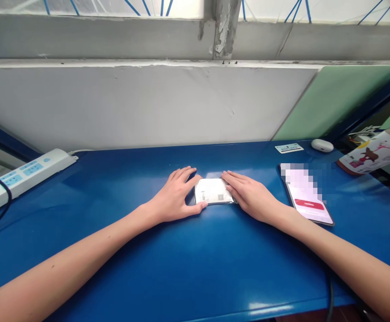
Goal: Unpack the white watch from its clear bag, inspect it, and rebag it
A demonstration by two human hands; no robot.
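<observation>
A small flat white packet [213, 191] with printed labels lies on the blue table [195, 264], near its middle. My left hand [178, 194] rests on the table at the packet's left edge, fingers stretched out and the thumb against its front corner. My right hand [250, 194] lies flat at the packet's right edge, fingers extended and touching it. Neither hand lifts the packet.
A phone [307, 197] with a lit screen lies right of my right hand. Behind it are a small label card [289, 147] and a white earbud case [322, 145]. A white power strip [20, 174] sits far left, a printed pouch [374, 154] far right. A grey wall stands behind.
</observation>
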